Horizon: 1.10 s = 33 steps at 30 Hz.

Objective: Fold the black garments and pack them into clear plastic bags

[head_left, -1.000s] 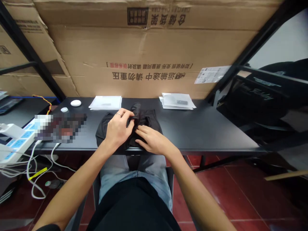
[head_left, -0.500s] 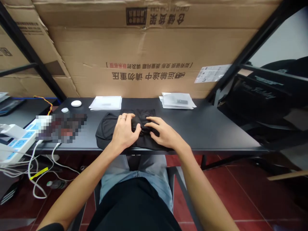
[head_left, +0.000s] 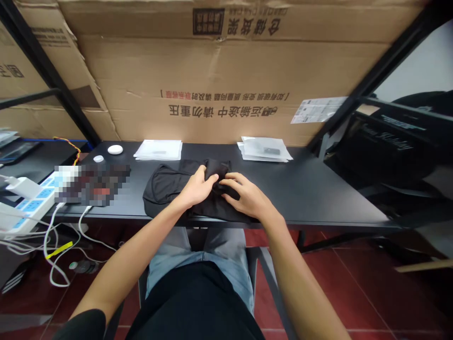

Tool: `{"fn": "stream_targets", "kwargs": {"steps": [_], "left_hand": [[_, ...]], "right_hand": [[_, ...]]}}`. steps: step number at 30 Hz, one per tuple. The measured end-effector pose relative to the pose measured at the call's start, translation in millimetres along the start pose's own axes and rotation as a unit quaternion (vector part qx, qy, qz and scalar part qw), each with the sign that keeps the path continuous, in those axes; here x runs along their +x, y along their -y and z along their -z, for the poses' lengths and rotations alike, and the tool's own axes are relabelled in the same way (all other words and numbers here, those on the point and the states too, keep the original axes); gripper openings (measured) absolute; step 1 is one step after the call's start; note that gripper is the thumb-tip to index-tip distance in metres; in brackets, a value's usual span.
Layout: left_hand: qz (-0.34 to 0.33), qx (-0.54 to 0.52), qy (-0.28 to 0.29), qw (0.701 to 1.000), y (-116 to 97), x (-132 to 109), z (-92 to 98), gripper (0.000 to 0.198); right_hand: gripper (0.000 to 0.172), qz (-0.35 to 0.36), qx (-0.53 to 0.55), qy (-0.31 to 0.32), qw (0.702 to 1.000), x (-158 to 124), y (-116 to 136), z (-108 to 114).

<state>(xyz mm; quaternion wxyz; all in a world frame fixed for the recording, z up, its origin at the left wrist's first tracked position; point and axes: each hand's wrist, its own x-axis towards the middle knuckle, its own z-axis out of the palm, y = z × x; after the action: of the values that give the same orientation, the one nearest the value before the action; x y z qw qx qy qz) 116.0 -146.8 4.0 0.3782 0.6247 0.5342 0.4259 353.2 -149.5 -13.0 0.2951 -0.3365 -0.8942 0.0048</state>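
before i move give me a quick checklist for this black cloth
Both hands on the cloth: ok, left hand and right hand are on the black cloth.
Cloth lying flat: not ok, it bunches up under the hands.
Cloth inside the near edge: cannot tell if it overhangs the black table.
Packets apart from the cloth: ok, the white packet stack and clear packet stack sit beyond it, not touching.
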Motion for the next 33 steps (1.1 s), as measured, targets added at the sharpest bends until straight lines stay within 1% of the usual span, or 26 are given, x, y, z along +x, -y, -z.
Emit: {"fn": "stream_targets", "kwargs": {"steps": [2,4,6,8,10,12,13,14,15,16,17,18,19,20,21,22,24,26,27,30,33], "left_hand": [[0.036,-0.137,0.002,0.990,-4,-1,-0.6,0.014],[0.074,-0.258,0.036,0.963,-8,-3,2.6,0.019],[0.099,-0.335,0.064,0.935,-11,-4,7.5,0.023],[0.113,-0.371,0.060,0.920,-13,-5,11.6,0.022],[0.133,-0.385,0.058,0.911,-12,-6,14.4,0.022],[0.151,-0.376,0.076,0.911,-10,-6,18.6,0.032],[0.153,-0.356,0.091,0.917,-8,-5,22.9,0.042],[0.147,-0.320,0.104,0.930,-6,-3,29.7,0.051],[0.130,-0.259,0.109,0.951,-3,-1,39.5,0.057],[0.099,-0.167,0.103,0.976,0,3,52.6,0.059],[0.061,-0.065,0.085,0.992,3,8,69.0,0.056],[0.004,0.073,0.043,0.996,8,14,88.1,0.045],[-0.049,0.209,-0.006,0.977,13,21,108.9,0.037],[-0.058,0.255,-0.040,0.964,19,30,130.4,0.029],[-0.055,0.278,-0.066,0.957,26,39,151.1,0.027],[-0.051,0.308,-0.081,0.946,34,48,169.9,0.030],[-0.047,0.441,-0.058,0.894,49,67,198.6,0.042],[-0.035,0.512,-0.026,0.858,63,82,213.9,0.048],[-0.029,0.530,-0.014,0.847,68,88,217.3,0.047],[-0.017,0.546,-0.008,0.837,76,98,217.7,0.041],[-0.017,0.550,-0.026,0.834,69,97,213.4,0.036]], "right_hand": [[0.038,0.027,-0.039,-0.022,0.999,3,3,1],[0.038,0.054,-0.066,-0.029,0.996,8,7,4],[0.041,0.080,-0.063,-0.015,0.995,17,10,7],[0.046,0.104,-0.043,0.006,0.994,28,11,9],[0.049,0.124,-0.029,0.025,0.992,41,10,10],[0.049,0.141,-0.023,0.037,0.989,51,8,10],[0.049,0.147,-0.021,0.041,0.988,55,6,10],[0.049,0.148,-0.020,0.042,0.988,59,4,11],[0.050,0.146,-0.020,0.041,0.988,61,2,12],[0.053,0.140,-0.020,0.040,0.989,62,-1,13],[0.058,0.130,-0.023,0.037,0.991,63,-4,15],[0.065,0.118,-0.028,0.035,0.992,62,-7,18],[0.073,0.106,-0.035,0.033,0.993,61,-9,20],[0.082,0.094,-0.045,0.032,0.994,60,-12,23],[0.089,0.083,-0.055,0.032,0.995,58,-14,25],[0.095,0.074,-0.065,0.033,0.995,57,-16,26],[0.101,0.067,-0.077,0.040,0.994,55,-18,26],[0.102,0.069,-0.079,0.049,0.993,54,-18,25],[0.101,0.070,-0.079,0.052,0.993,53,-18,24],[0.100,0.062,-0.072,0.051,0.994,51,-17,23],[0.099,0.048,-0.066,0.041,0.996,47,-18,26]]}}
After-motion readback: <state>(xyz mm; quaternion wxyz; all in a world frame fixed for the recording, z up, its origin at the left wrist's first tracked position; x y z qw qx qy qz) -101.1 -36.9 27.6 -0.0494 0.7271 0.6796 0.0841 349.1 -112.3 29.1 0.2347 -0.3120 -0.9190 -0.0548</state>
